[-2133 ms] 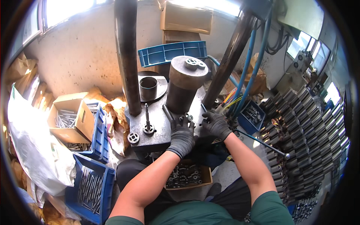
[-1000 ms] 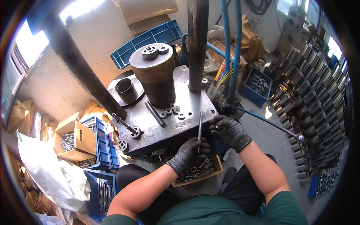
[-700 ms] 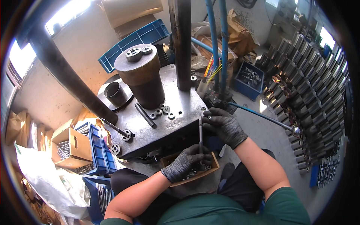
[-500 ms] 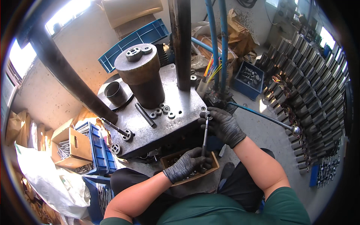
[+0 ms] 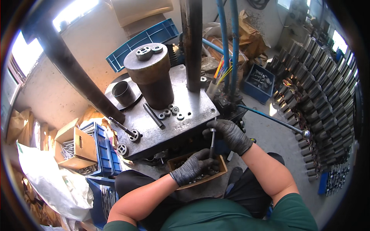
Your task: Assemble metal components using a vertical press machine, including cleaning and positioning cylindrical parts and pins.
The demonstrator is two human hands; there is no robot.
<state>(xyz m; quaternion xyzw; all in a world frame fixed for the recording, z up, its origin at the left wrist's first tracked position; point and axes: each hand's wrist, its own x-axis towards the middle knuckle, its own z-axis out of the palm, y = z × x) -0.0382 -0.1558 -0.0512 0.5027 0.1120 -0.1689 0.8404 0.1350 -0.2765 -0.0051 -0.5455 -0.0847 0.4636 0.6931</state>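
Note:
A slim metal shaft [image 5: 212, 143] stands nearly upright between my hands, above an open box. My left hand [image 5: 192, 168], in a dark grey glove, is closed round its lower end. My right hand [image 5: 232, 136], gloved alike, has its fingers curled at the upper end, around a small ring-shaped bearing [image 5: 212, 130] on the shaft. The shaft's thin tip shows above the bearing. Under my left hand is the wooden box [image 5: 185, 187], with small metal parts in it, partly hidden by the hand.
Ahead stands a steel press table [image 5: 169, 134] with a thick cylinder [image 5: 152, 82], several loose bearings [image 5: 175, 110], a round bar [image 5: 154, 116] and a shaft standing in a slotted disc [image 5: 134, 135]. Blue crates [image 5: 101, 152] stand left; stacked metal tubes [image 5: 308, 84] rise at right.
The bearing sits lower on the shaft, whose tip now shows above it; my right hand has come down with it. My left hand keeps its grip. The whole view has shifted slightly.

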